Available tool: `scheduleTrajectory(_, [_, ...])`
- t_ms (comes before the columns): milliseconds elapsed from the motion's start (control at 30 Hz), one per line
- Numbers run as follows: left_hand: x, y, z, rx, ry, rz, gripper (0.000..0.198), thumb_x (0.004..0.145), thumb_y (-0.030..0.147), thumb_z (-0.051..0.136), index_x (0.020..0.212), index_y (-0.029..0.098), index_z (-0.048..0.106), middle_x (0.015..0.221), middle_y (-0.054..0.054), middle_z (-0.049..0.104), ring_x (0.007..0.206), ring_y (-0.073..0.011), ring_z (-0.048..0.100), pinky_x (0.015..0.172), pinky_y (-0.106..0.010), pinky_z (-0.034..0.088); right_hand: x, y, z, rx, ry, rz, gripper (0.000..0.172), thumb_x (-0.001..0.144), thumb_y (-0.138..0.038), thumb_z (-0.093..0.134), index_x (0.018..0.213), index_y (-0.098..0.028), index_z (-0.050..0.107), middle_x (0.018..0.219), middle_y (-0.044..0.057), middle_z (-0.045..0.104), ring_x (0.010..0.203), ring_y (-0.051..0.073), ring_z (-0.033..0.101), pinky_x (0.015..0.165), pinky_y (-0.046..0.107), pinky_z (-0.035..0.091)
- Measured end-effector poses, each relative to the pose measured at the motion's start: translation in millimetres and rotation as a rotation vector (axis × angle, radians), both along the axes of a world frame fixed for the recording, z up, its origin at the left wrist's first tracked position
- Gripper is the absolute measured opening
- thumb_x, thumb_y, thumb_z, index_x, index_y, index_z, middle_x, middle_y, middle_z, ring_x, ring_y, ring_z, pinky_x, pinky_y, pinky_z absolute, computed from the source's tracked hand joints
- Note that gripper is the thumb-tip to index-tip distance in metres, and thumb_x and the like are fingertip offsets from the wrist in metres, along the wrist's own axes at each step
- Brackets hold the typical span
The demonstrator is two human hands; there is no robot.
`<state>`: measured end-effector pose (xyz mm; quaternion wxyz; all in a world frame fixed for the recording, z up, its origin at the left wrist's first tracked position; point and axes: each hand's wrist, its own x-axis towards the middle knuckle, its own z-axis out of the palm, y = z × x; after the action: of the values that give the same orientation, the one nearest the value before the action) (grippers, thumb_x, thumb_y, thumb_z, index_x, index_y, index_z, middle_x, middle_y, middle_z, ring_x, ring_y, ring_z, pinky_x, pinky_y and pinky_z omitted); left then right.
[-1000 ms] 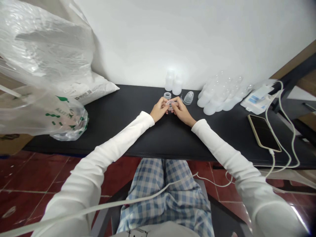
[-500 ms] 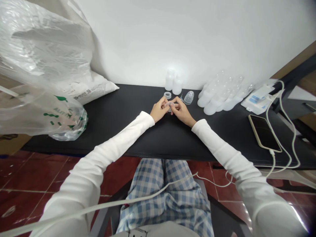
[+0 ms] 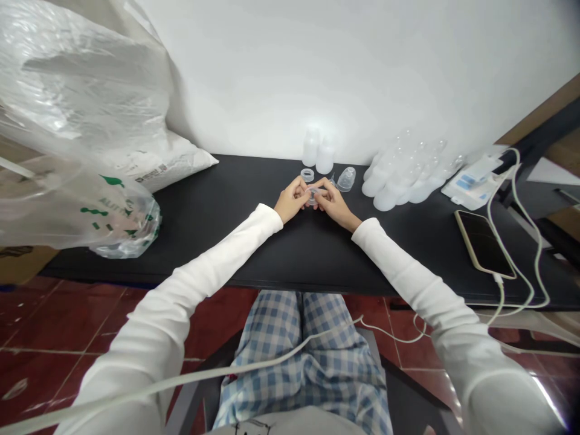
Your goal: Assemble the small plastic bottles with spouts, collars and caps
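Note:
My left hand [image 3: 290,202] and my right hand [image 3: 333,202] meet over the middle of the black table [image 3: 254,241], both pinching a small clear ring-shaped piece [image 3: 312,193] between the fingertips. Just beyond my fingers lie a clear plastic ring [image 3: 307,175] and a clear dome-shaped cap [image 3: 346,179]. Two small white bottles [image 3: 318,148] stand upright at the wall behind them.
A row of clear bottles [image 3: 408,172] lies at the back right, beside a white packet [image 3: 473,176]. A phone [image 3: 484,244] on a white cable [image 3: 525,229] rests at the right. Large plastic bags [image 3: 86,139] fill the left end.
My fingers have shifted slightly around the clear piece, turning it between both hands; the arms and the rest have stayed put.

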<state>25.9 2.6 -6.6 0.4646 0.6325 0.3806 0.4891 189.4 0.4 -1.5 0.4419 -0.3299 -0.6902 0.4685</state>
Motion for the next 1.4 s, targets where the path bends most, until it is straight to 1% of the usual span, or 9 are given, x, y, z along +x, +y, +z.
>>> scheduleTrajectory(167, [0.1, 0.6, -1.5, 0.023, 0.019, 0.017, 0.029, 0.089, 0.035, 0.07, 0.08, 0.021, 0.047, 0.058, 0.007, 0.054, 0.052, -0.0073, 0.054, 0.054, -0.02, 0.043, -0.6, 2.2, -3.5, 0.027, -0.007, -0.018, 0.05, 0.083, -0.07, 0.065, 0.097, -0.025, 0.051, 0.071, -0.004, 0.061, 0.063, 0.012, 0.058, 0.058, 0.026, 0.049])
scheduleTrajectory(300, [-0.6, 4.3, -1.9, -0.05, -0.007, -0.003, 0.023, 0.092, 0.033, 0.067, 0.084, 0.02, 0.049, 0.063, 0.005, 0.061, 0.054, -0.0077, 0.056, 0.056, -0.021, 0.045, 2.1, 1.4, -2.3, 0.019, -0.028, -0.025, 0.047, 0.086, -0.067, 0.063, 0.103, -0.024, 0.051, 0.074, -0.004, 0.06, 0.064, 0.011, 0.055, 0.059, 0.025, 0.047])
scheduleTrajectory(433, [-0.4, 7.2, -2.1, -0.119, -0.068, -0.061, 0.021, 0.088, 0.023, 0.069, 0.09, 0.02, 0.048, 0.066, 0.006, 0.063, 0.058, -0.0081, 0.059, 0.061, -0.022, 0.048, 5.0, 1.5, -1.0, 0.023, -0.024, -0.007, 0.047, 0.085, -0.062, 0.067, 0.109, -0.024, 0.051, 0.079, -0.004, 0.059, 0.065, 0.01, 0.053, 0.058, 0.023, 0.044])
scheduleTrajectory(600, [0.9, 7.7, -6.8, -0.084, -0.039, -0.046, 0.025, 0.082, 0.013, 0.07, 0.089, 0.02, 0.047, 0.066, 0.007, 0.062, 0.055, -0.0069, 0.055, 0.059, -0.021, 0.045, 4.4, 2.3, -5.0, 0.049, -0.036, -0.046, 0.047, 0.082, -0.058, 0.072, 0.107, -0.024, 0.051, 0.078, -0.005, 0.061, 0.065, 0.011, 0.055, 0.058, 0.024, 0.044])
scheduleTrajectory(733, [1.5, 5.0, -7.6, -0.036, -0.011, -0.008, 0.023, 0.081, 0.015, 0.07, 0.087, 0.02, 0.048, 0.063, 0.009, 0.057, 0.053, -0.0057, 0.05, 0.059, -0.02, 0.042, 1.8, 1.6, -7.9, 0.067, -0.034, -0.043, 0.045, 0.084, -0.058, 0.07, 0.104, -0.024, 0.048, 0.079, -0.003, 0.063, 0.068, 0.012, 0.059, 0.06, 0.025, 0.046])
scheduleTrajectory(867, [2.0, 2.2, -5.5, 0.005, 0.014, 0.018, 0.022, 0.081, 0.016, 0.07, 0.085, 0.02, 0.048, 0.061, 0.009, 0.055, 0.055, -0.006, 0.049, 0.061, -0.02, 0.042, 0.4, 1.4, -8.9, 0.081, -0.013, -0.048, 0.041, 0.085, -0.057, 0.069, 0.1, -0.025, 0.048, 0.076, -0.004, 0.061, 0.064, 0.011, 0.057, 0.058, 0.025, 0.046])
scheduleTrajectory(1067, [2.5, 3.9, -5.6, -0.033, -0.005, 0.0, 0.024, 0.081, 0.014, 0.07, 0.087, 0.02, 0.047, 0.062, 0.008, 0.057, 0.053, -0.0067, 0.049, 0.056, -0.02, 0.041, 2.5, 0.8, -4.5, 0.034, 0.003, -0.045, 0.04, 0.085, -0.054, 0.071, 0.103, -0.024, 0.052, 0.073, -0.006, 0.059, 0.063, 0.009, 0.053, 0.057, 0.023, 0.043])
scheduleTrajectory(1267, [0.6, 5.5, -3.9, -0.075, -0.062, -0.061, 0.023, 0.086, 0.02, 0.068, 0.089, 0.021, 0.046, 0.067, 0.006, 0.063, 0.056, -0.0073, 0.056, 0.058, -0.02, 0.044, 3.4, -1.2, 0.2, 0.033, 0.011, -0.002, 0.046, 0.087, -0.063, 0.066, 0.107, -0.024, 0.051, 0.077, -0.004, 0.059, 0.065, 0.01, 0.053, 0.059, 0.023, 0.044])
scheduleTrajectory(1400, [-1.0, 1.7, -1.5, -0.015, 0.035, 0.005, 0.019, 0.086, 0.016, 0.067, 0.088, 0.021, 0.048, 0.063, 0.008, 0.058, 0.055, -0.0075, 0.053, 0.061, -0.021, 0.043, 1.9, -0.2, -5.5, 0.095, -0.034, -0.071, 0.045, 0.09, -0.066, 0.06, 0.105, -0.025, 0.053, 0.078, -0.003, 0.061, 0.066, 0.011, 0.054, 0.063, 0.026, 0.047])
